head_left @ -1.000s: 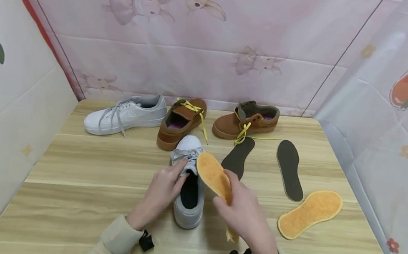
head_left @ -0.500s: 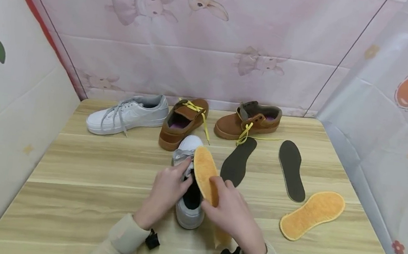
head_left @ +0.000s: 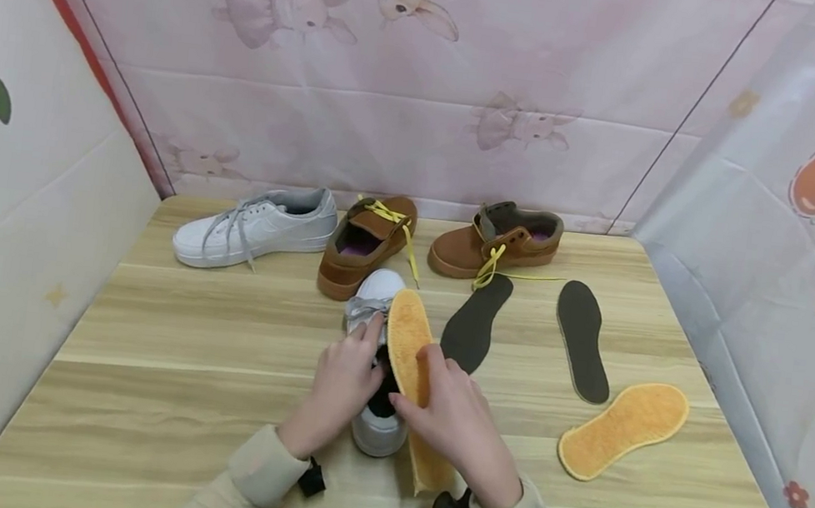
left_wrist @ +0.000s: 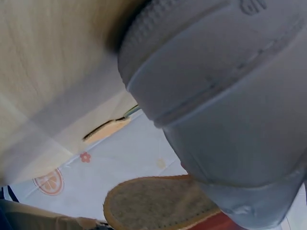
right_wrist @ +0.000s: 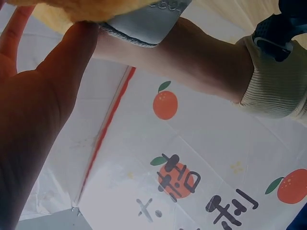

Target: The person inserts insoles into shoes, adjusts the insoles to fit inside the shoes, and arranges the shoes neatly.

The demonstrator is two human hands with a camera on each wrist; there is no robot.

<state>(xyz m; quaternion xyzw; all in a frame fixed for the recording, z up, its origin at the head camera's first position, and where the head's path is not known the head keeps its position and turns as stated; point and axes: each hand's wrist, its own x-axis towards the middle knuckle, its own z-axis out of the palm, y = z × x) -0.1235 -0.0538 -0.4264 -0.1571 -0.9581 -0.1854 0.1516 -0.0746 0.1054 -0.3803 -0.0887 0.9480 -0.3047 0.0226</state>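
Observation:
A white sneaker [head_left: 378,435] with grey laces stands in the middle of the table, toe pointing away and its dark opening partly covered. My left hand [head_left: 342,381] grips it at the tongue, below the laces. My right hand [head_left: 464,420] holds a fuzzy orange insole [head_left: 409,334] by its edge, thumb on the near side, slanted over the sneaker's right side. In the left wrist view the sneaker's heel [left_wrist: 235,105] looms large, and the insole's grey-brown underside [left_wrist: 158,201] shows below it. Orange fuzz of the insole [right_wrist: 91,7] tops the right wrist view.
A second orange insole [head_left: 625,430] lies on the right. Two dark insoles [head_left: 475,325] lie behind it and toward the middle. Along the back stand another white sneaker [head_left: 259,229] and two brown shoes [head_left: 495,243] with yellow laces. Printed cloth walls enclose three sides.
My right hand has carried the orange insole left and turned it more lengthwise, bringing it over the sneaker's opening. My left hand stays at the sneaker's tongue.

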